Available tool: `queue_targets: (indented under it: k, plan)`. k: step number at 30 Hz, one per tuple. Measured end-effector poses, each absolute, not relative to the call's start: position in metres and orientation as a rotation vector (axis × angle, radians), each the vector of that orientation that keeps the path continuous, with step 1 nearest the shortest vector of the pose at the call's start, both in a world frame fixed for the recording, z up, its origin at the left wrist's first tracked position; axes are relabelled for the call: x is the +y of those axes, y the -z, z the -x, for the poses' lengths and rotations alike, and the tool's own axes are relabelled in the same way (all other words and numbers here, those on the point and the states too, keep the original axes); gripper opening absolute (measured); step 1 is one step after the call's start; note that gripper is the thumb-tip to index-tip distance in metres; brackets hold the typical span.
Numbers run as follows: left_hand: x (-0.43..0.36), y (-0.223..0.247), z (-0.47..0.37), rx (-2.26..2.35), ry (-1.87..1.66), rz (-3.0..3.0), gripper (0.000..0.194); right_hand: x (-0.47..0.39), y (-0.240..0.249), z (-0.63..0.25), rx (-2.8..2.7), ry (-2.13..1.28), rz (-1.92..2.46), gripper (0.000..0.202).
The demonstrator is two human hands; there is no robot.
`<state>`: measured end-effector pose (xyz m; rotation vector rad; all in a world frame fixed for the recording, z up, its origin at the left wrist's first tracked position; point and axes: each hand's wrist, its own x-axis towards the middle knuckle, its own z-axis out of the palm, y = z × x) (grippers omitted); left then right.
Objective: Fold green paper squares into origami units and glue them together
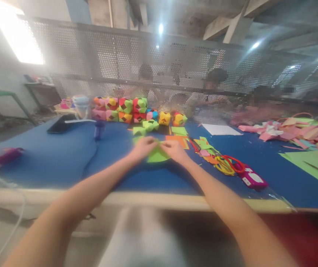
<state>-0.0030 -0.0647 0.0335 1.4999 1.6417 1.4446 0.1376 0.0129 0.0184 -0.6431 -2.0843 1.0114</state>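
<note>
A light green sheet of paper (158,155) is held a little above the blue table, its lower part spreading toward me. My left hand (145,145) pinches its upper left edge, and my right hand (175,149) pinches the upper right, the fingertips almost meeting. Just beyond the hands lie green folded paper pieces (150,126). Orange paper (177,141) rests beside my right hand. Past these, colourful folded-paper balls (125,105) stand stacked in two rows. Blur hides the fine folds in the sheet.
Right of my hands lie paper scraps (205,150), yellow-handled scissors (225,166), red-handled scissors (235,163) and a magenta box (252,177). A blue glue gun (99,129) stands at left with its cord. Paper piles (295,131) cover the far right. A perforated metal screen (92,55) rises behind; people sit beyond it.
</note>
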Motion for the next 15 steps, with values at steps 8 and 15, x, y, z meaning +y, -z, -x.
queue_targets:
  k: [8,15]
  plan:
    - [-0.065,-0.038,0.004,1.642,-1.408,-1.534,0.021,0.013,-0.024,-0.139,-2.119,-0.946,0.635,0.031]
    - [-0.068,-0.043,0.0,1.69,-1.403,-1.557,0.018,0.008,-0.031,-0.142,-2.212,-0.741,0.589,0.027]
